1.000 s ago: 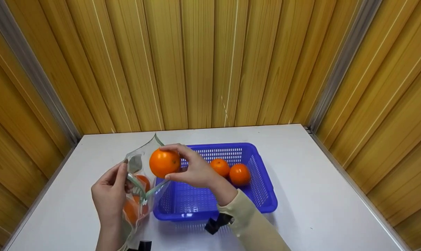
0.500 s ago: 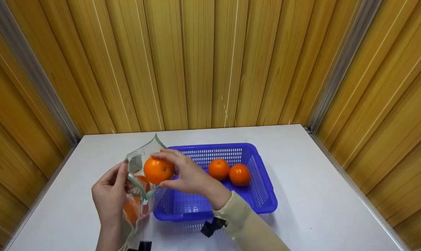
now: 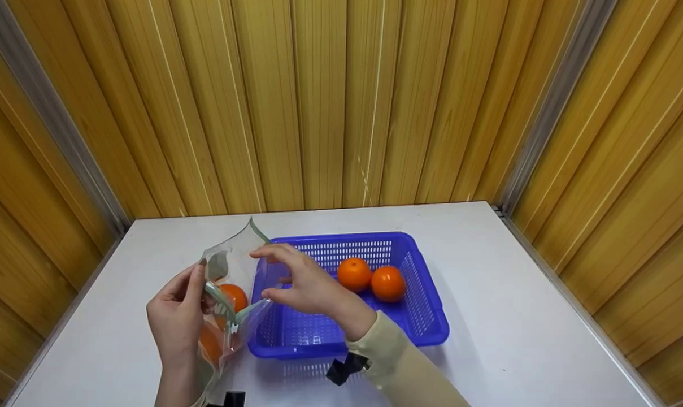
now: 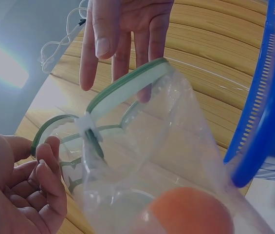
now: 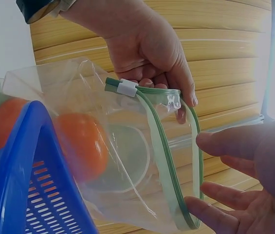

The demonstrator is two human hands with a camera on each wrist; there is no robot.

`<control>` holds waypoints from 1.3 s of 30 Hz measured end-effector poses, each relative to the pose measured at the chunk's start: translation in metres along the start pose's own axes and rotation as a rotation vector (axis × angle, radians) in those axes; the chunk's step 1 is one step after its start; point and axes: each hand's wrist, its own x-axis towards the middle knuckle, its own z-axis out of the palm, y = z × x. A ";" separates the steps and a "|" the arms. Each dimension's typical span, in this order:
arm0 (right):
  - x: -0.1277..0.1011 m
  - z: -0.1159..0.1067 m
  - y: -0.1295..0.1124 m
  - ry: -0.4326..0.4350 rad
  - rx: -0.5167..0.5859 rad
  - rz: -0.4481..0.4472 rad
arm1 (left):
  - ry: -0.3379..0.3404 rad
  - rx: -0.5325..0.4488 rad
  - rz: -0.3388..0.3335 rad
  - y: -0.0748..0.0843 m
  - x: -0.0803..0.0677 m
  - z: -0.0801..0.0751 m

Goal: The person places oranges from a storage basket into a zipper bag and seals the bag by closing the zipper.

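Wood-panelled walls around the white bench (image 3: pixel 488 316), my left hand (image 3: pixel 174 319) pinching the zip bag (image 3: pixel 228 294) mouth open just left of the blue basket (image 3: pixel 426 316), oranges (image 3: pixel 232 297) inside, right hand (image 3: pixel 307 282) fingers apart and empty beside its rim.

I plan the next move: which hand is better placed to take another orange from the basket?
Right. The right hand is open and empty, hovering over the basket near its oranges. The left hand grips the bag rim.
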 end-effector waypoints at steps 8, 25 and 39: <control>-0.003 -0.002 -0.003 0.004 -0.018 -0.021 | 0.009 -0.017 0.026 -0.002 0.000 -0.001; -0.009 -0.010 0.000 0.030 0.008 -0.013 | 0.013 -0.004 0.018 -0.004 0.002 -0.001; -0.011 -0.030 0.005 0.095 0.002 -0.046 | 0.010 -0.025 0.033 -0.004 0.002 -0.001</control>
